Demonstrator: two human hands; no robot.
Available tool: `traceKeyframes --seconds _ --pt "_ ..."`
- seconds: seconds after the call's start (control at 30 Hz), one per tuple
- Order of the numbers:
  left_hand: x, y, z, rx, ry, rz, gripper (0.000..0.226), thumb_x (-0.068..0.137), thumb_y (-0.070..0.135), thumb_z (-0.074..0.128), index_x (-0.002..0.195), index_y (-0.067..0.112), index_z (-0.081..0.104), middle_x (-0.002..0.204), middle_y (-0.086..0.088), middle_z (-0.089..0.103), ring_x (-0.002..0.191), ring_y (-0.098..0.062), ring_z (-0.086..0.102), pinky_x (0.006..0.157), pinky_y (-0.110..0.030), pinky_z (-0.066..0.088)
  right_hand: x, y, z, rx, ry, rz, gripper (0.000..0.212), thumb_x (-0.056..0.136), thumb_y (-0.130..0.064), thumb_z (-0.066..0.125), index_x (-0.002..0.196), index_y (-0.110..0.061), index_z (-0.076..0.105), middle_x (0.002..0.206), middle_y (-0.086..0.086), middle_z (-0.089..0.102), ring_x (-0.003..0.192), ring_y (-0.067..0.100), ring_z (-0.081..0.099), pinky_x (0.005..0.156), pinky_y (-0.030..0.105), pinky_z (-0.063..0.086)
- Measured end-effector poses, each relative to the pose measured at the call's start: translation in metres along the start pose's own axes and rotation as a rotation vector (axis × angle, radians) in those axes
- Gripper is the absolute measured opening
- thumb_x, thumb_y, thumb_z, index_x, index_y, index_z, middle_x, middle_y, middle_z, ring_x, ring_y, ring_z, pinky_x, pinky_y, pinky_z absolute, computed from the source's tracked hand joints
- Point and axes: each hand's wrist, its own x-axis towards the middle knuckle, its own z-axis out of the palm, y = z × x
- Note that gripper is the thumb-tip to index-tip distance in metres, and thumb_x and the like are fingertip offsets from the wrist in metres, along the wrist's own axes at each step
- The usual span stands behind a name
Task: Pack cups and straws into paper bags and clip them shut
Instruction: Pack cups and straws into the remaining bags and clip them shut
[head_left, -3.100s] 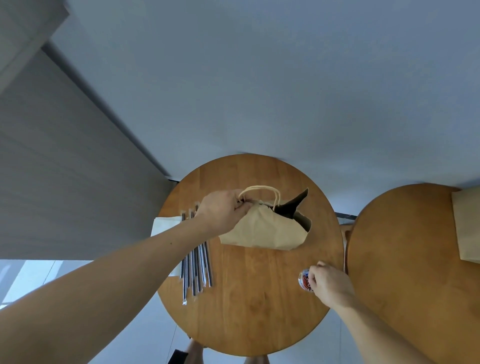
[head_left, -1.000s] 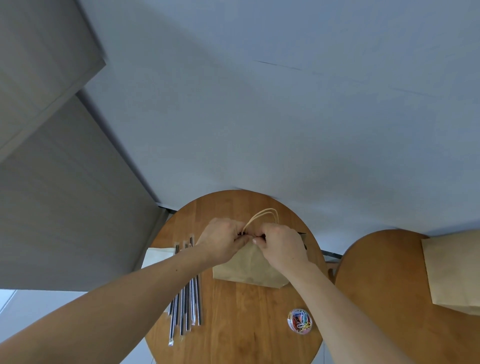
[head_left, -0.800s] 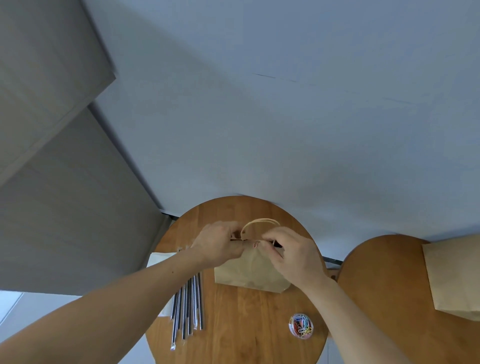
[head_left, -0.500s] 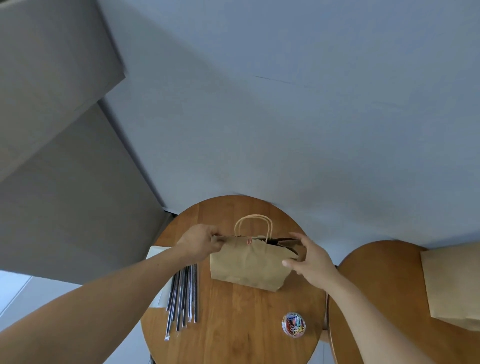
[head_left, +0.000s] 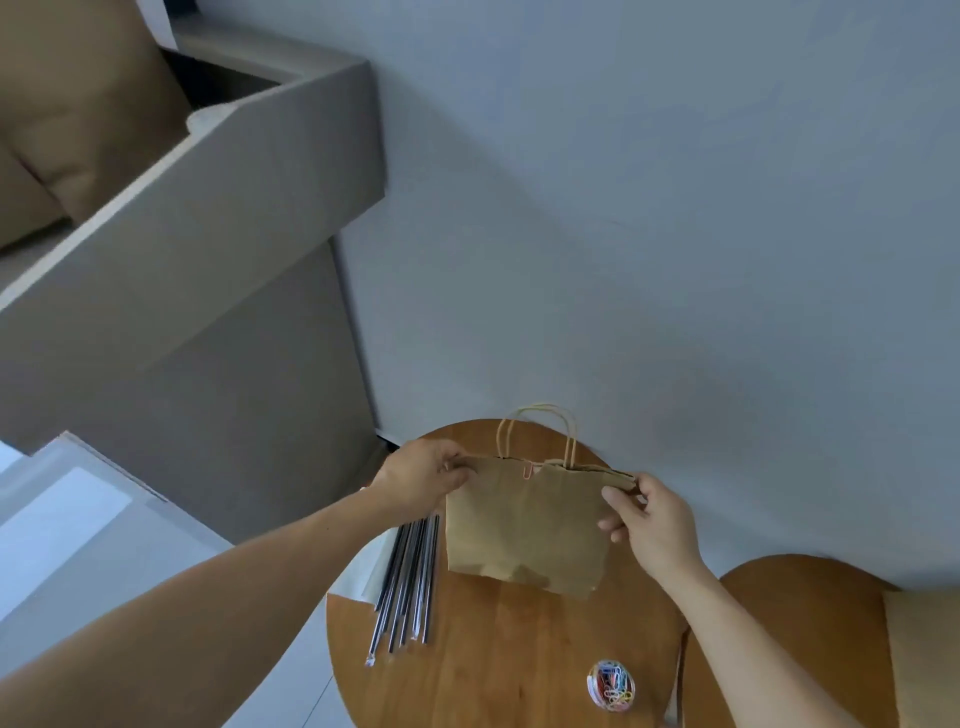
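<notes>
A brown paper bag (head_left: 524, 525) with twisted handles stands upright above the round wooden table (head_left: 509, 660). Its mouth is pressed flat, and a pink paper clip (head_left: 528, 470) sits on the top edge near the middle. My left hand (head_left: 421, 475) pinches the bag's top left corner. My right hand (head_left: 649, 519) pinches the top right corner. Several wrapped straws (head_left: 408, 582) lie in a bundle to the left of the bag. Whatever is inside the bag is hidden.
A round clear tub of coloured paper clips (head_left: 611, 683) sits at the table's front right. A second round table (head_left: 789, 649) stands on the right with another brown bag (head_left: 924, 654) on it. White paper (head_left: 363, 577) lies under the straws. A grey wall is behind.
My hands slid apart from the middle of the bag's mouth out to its two top corners. A pink clip now shows on the top edge, and the bag is drawn flat.
</notes>
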Motion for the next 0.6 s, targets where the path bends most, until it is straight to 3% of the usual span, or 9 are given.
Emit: traceKeyframes --seconds 0.1,0.27,0.33,0.4,0.5,0.6 --pt "-0.018 0.009 -0.036 -0.17 0.05 0.053 0.018 0.091 0.024 0.068 0.074 0.026 0.063 0.067 -0.001 0.064 0.059 -0.019 0.059 0.06 -0.029 0.049 -0.013 -0.047 0.007 0.131 0.104 -0.051 0.004 0.096 -0.015 0.062 0.099 -0.013 0.063 0.071 0.003 0.073 0.063 0.023 0.071 0.056 0.032 0.056" --pt "-0.056 0.025 -0.113 -0.407 0.223 0.169 0.029 0.087 0.021 0.076 0.065 0.03 0.059 0.049 0.023 0.057 0.047 0.007 0.051 0.049 -0.006 0.037 -0.034 -0.14 0.024 0.22 0.251 -0.21 0.003 0.095 -0.012 0.064 0.094 -0.013 0.062 0.06 0.005 0.069 0.055 0.02 0.067 0.053 0.027 0.057" --pt "-0.072 0.034 -0.145 -0.52 0.275 0.222 0.021 0.086 0.021 0.077 0.069 0.029 0.066 0.059 0.024 0.065 0.056 0.008 0.059 0.054 -0.005 0.042 -0.041 -0.178 0.029 0.227 0.287 -0.279 0.004 0.094 -0.012 0.064 0.091 -0.014 0.062 0.058 0.004 0.068 0.051 0.019 0.066 0.051 0.026 0.056" --pt "-0.087 0.043 -0.177 -0.611 0.339 0.263 0.009 0.085 0.022 0.077 0.078 0.026 0.073 0.073 0.017 0.073 0.067 0.004 0.067 0.062 -0.009 0.048 -0.046 -0.215 0.034 0.221 0.312 -0.335 0.005 0.094 -0.014 0.065 0.091 -0.011 0.062 0.057 0.003 0.068 0.05 0.02 0.065 0.052 0.029 0.056" --pt "-0.108 0.059 -0.225 -0.679 0.444 0.344 0.004 0.086 0.023 0.076 0.083 0.021 0.074 0.079 0.008 0.076 0.07 -0.003 0.069 0.064 -0.015 0.052 -0.049 -0.271 0.04 0.256 0.351 -0.417 0.009 0.093 -0.016 0.066 0.092 -0.007 0.063 0.056 0.001 0.068 0.048 0.017 0.065 0.052 0.029 0.057" --pt "-0.128 0.075 -0.273 -0.714 0.55 0.412 0.005 0.089 0.023 0.073 0.086 0.019 0.074 0.083 0.002 0.077 0.08 -0.014 0.073 0.074 -0.027 0.059 -0.054 -0.33 0.048 0.29 0.356 -0.501 0.007 0.092 -0.02 0.067 0.087 -0.018 0.063 0.059 -0.005 0.069 0.051 0.019 0.066 0.057 0.034 0.057"
